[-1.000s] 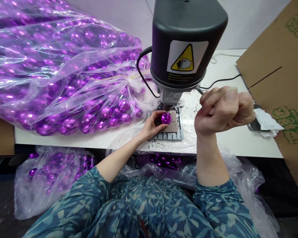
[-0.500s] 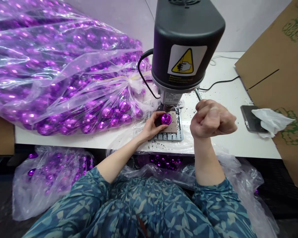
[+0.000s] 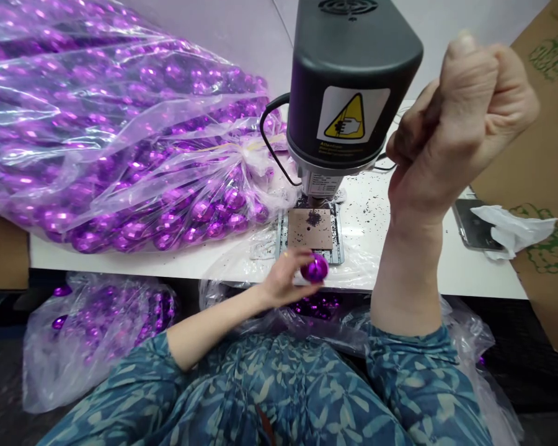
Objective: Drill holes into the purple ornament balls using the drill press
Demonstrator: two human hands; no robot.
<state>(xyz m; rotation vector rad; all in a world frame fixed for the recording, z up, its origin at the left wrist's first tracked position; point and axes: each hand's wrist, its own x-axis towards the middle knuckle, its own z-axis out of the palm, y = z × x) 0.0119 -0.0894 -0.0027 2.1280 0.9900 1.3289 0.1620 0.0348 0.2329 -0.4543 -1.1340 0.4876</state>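
My left hand (image 3: 288,277) pinches a shiny purple faceted ball (image 3: 315,268) between thumb and fingers, just off the near edge of the drill press base (image 3: 337,238). The black drill press (image 3: 348,68) stands in the middle, with a warning sticker (image 3: 354,118) on its motor housing. Below its chuck lies a brown board (image 3: 300,232) with a small hole and dark shavings on it. My right hand (image 3: 465,118) is raised beside the housing, closed in a fist around the press lever, most of which the fingers hide.
A large clear bag of purple balls (image 3: 134,155) fills the left of the white table (image 3: 121,263). Another bag of balls (image 3: 97,316) hangs below the edge. At right are a phone (image 3: 477,226), a crumpled tissue (image 3: 516,229) and a cardboard box (image 3: 530,161).
My left hand has drawn the ball off the board toward me. My right hand has swung up and to the right with the lever.
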